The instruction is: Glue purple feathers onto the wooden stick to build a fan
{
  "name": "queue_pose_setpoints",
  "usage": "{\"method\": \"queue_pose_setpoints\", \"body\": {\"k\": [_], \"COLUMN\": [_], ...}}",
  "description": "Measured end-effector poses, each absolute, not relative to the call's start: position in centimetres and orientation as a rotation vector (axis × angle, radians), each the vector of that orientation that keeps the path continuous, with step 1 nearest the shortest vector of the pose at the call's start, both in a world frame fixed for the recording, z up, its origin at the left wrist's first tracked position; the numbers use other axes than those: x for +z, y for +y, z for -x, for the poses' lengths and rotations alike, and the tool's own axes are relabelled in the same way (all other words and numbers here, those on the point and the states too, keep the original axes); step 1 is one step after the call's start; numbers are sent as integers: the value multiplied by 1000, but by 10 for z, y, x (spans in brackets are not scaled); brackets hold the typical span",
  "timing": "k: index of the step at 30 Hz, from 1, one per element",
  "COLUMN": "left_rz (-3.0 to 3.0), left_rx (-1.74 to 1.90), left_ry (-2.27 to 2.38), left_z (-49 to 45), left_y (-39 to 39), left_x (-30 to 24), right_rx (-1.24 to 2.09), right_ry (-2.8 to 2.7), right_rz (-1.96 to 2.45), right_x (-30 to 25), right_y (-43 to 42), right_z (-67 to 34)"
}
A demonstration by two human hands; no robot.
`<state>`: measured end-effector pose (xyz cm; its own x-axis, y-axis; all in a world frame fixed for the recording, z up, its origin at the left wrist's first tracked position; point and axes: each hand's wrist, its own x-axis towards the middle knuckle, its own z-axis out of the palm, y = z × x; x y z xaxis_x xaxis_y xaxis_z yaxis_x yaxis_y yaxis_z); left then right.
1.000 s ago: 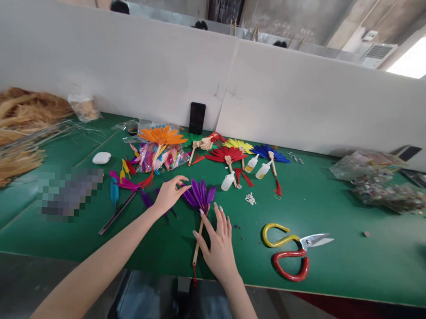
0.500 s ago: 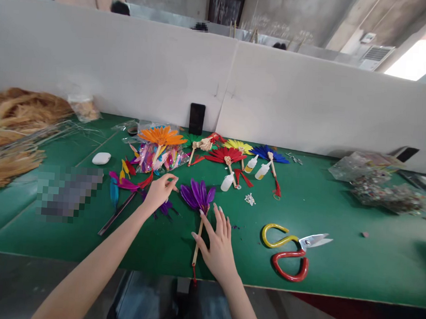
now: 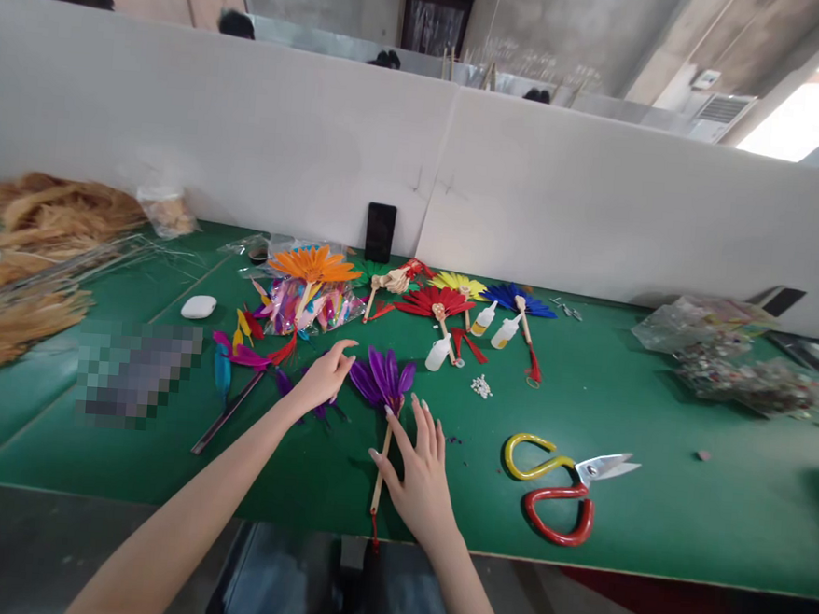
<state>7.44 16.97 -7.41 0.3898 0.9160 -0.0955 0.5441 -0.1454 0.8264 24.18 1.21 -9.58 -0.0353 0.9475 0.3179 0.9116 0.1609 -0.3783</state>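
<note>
A small purple feather fan (image 3: 381, 380) lies on the green table, its feathers fanned away from me and its wooden handle (image 3: 379, 473) pointing towards me. My right hand (image 3: 421, 467) rests over the handle with fingers stretched out, the index fingertip at the base of the feathers. Just left of the fan is my left hand (image 3: 324, 378), its fingers curled and pressed together; whether anything small is in them is hidden. Loose purple feathers (image 3: 319, 404) lie beneath and beside the left hand. A red cord (image 3: 375, 529) hangs from the handle's end at the table edge.
Scissors (image 3: 566, 482) with yellow and red handles lie to the right. White beads (image 3: 481, 385), glue bottles (image 3: 504, 330), an orange feather fan (image 3: 314, 265), a red feather fan (image 3: 432, 301) and a blue feather fan (image 3: 532, 301) sit farther back. A phone (image 3: 380, 232) leans against the white partition.
My left hand has shifted slightly right, closer to the purple fan's feathers, and its fingers now point more towards the fan. My right hand stays on the handle.
</note>
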Motion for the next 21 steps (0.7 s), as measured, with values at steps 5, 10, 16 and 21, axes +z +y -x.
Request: {"method": "queue_pose_setpoints", "body": {"k": [5, 10, 16, 21], "left_rz": [-1747, -1584, -1464, -1394], "left_rx": [470, 373, 419, 467], "left_ry": [1217, 1131, 1174, 1194], "left_z": [-70, -63, -65, -65], "left_y": [166, 164, 169, 170], "left_x": [-67, -56, -57, -60], "right_rx": [103, 93, 72, 90], "right_ry": [-1959, -1950, -1951, -1951], "right_rz": [1774, 1770, 1759, 1766], "right_x": [-97, -97, -98, -99], "right_y": [12, 12, 12, 12], "right_z": [-242, -242, -242, -242]}}
